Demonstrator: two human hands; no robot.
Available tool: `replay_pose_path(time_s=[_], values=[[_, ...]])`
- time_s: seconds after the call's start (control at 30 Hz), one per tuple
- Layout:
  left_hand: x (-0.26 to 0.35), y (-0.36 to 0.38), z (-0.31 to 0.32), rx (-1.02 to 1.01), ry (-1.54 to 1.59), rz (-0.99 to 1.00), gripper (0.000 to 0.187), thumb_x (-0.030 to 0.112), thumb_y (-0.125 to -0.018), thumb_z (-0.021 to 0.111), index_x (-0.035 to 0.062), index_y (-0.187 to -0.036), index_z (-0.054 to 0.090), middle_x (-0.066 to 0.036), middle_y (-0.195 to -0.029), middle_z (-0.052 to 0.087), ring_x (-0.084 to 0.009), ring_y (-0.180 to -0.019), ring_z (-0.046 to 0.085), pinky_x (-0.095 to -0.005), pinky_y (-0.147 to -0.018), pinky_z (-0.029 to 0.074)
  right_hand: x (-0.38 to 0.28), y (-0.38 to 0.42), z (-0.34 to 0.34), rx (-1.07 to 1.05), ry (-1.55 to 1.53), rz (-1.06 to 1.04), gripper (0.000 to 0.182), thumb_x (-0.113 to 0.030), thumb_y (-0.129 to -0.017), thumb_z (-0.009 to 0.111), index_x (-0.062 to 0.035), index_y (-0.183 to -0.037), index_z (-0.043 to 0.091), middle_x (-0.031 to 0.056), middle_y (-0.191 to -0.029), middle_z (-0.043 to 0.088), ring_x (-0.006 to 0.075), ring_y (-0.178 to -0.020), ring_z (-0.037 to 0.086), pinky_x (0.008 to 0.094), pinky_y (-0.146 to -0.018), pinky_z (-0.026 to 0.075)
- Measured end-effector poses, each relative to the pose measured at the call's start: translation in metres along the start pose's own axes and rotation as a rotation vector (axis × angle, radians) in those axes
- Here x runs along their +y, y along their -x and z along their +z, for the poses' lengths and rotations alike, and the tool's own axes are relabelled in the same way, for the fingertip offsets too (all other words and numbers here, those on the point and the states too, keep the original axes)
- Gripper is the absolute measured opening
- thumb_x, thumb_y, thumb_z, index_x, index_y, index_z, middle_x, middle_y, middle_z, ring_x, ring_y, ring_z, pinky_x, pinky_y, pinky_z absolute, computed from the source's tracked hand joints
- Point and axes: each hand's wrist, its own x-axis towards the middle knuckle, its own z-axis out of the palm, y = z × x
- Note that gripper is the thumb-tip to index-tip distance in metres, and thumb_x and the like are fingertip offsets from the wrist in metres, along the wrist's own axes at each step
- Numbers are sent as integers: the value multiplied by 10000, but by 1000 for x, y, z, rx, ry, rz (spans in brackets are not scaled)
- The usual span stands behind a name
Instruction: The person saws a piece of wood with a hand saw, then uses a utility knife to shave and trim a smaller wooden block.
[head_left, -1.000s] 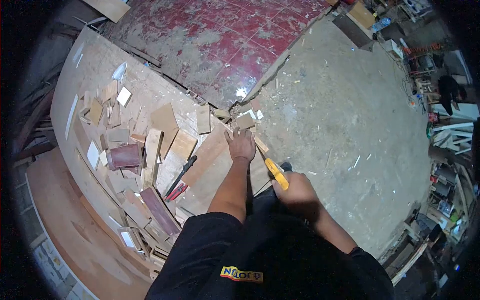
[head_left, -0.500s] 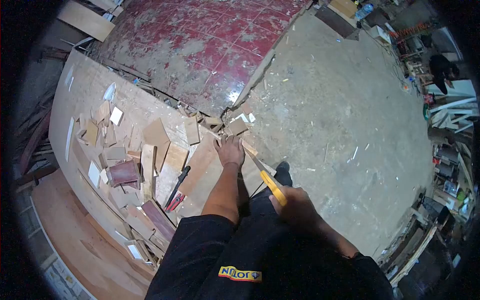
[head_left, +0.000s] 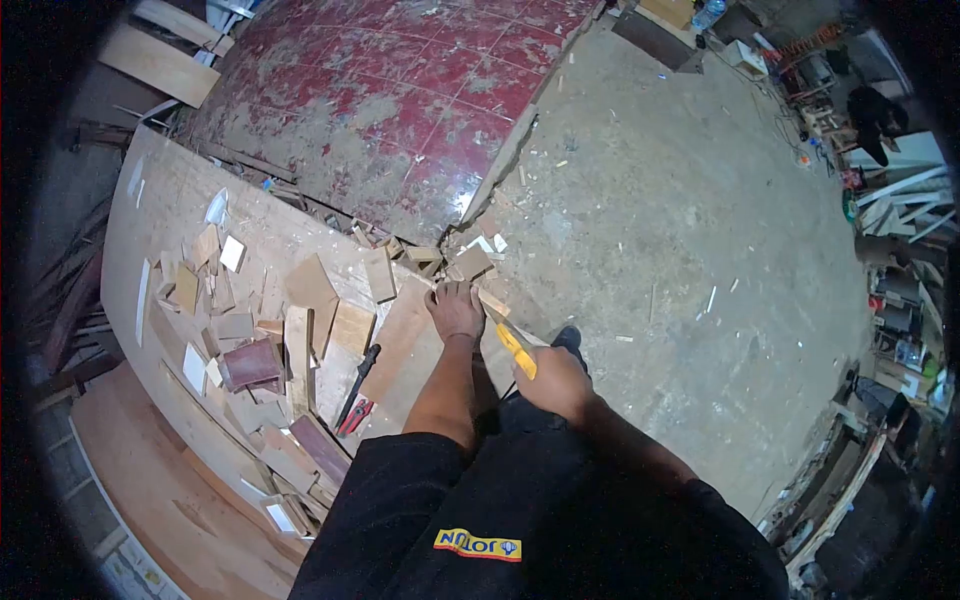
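- Yellow-handled handsaw (head_left: 516, 352): right hand (head_left: 560, 380) closed round handle; blade at pale wood strip (head_left: 492, 301).
- Left hand (head_left: 457, 312): palm down beside strip; grip unclear.
- Step, apparently: sawing; next stroke calls for steady bracing.

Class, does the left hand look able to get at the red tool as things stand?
Probably yes: the red tool lies uncovered beside the left forearm, though the left hand rests on wood and would need to lift first.
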Motion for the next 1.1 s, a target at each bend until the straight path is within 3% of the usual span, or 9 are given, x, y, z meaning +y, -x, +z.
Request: replay_pose_path(time_s=[0.27,0.33,0.5,0.6,0.73,0.83,0.9,1.1], values=[[-2,0,6,47,-86,8,297,331,-956,495,119,-1062,674,-77,-1112,636,-262,-1176,501,-512,-1070,262,-22,30,-28,45,60,-109,328,-292,-844,647,31,-885,686,283,-849,660,441,-862,657,515,-780,525],[0,2,-2,18,-64,-20,295,328,-957,495,119,-1067,671,-73,-1118,637,-260,-1178,501,-512,-1071,262,-17,5,-16,-76,79,66,328,-285,-838,646,38,-877,685,289,-860,660,443,-866,655,519,-789,522],[3,-2,-8,-25,-46,-30,286,317,-959,492,124,-1087,661,-65,-1131,637,-253,-1184,502,-513,-1073,262,-3,-10,-8,-22,4,5,337,-291,-843,642,38,-897,688,286,-848,662,452,-844,655,506,-764,526],[3,-6,-5,-4,-13,-28,298,292,-975,443,96,-1050,654,-100,-1127,625,-276,-1175,495,-511,-1047,271,5,11,-15,-32,6,-32,310,-274,-843,665,34,-876,678,275,-827,663,448,-841,657,498,-745,528],[5,0,-6,-26,-34,-26,292,301,-971,457,113,-1079,654,-85,-1141,631,-269,-1189,496,-513,-1063,263,0,50,-27,122,-46,-198,258,-220,-809,723,25,-805,642,252,-774,658,434,-794,660,488,-698,530],[4,-3,-6,-43,-47,-54,293,312,-969,469,128,-1106,653,-67,-1162,635,-264,-1203,495,-520,-1075,258,0,40,-19,103,-32,-219,250,-219,-818,698,26,-806,650,256,-785,658,438,-798,658,495,-694,525],[3,0,-5,-47,-46,-45,299,315,-971,466,128,-1111,652,-66,-1163,637,-265,-1207,492,-522,-1074,258,4,17,-3,56,-34,-18,246,-218,-829,667,25,-791,652,264,-799,655,445,-817,650,503,-704,521],[3,-2,-4,-49,-45,-36,306,326,-977,456,142,-1113,660,-63,-1158,643,-258,-1196,494,-518,-1074,258,11,21,-4,115,-66,-113,264,-241,-845,636,20,-817,668,252,-793,656,444,-837,644,511,-744,526]])
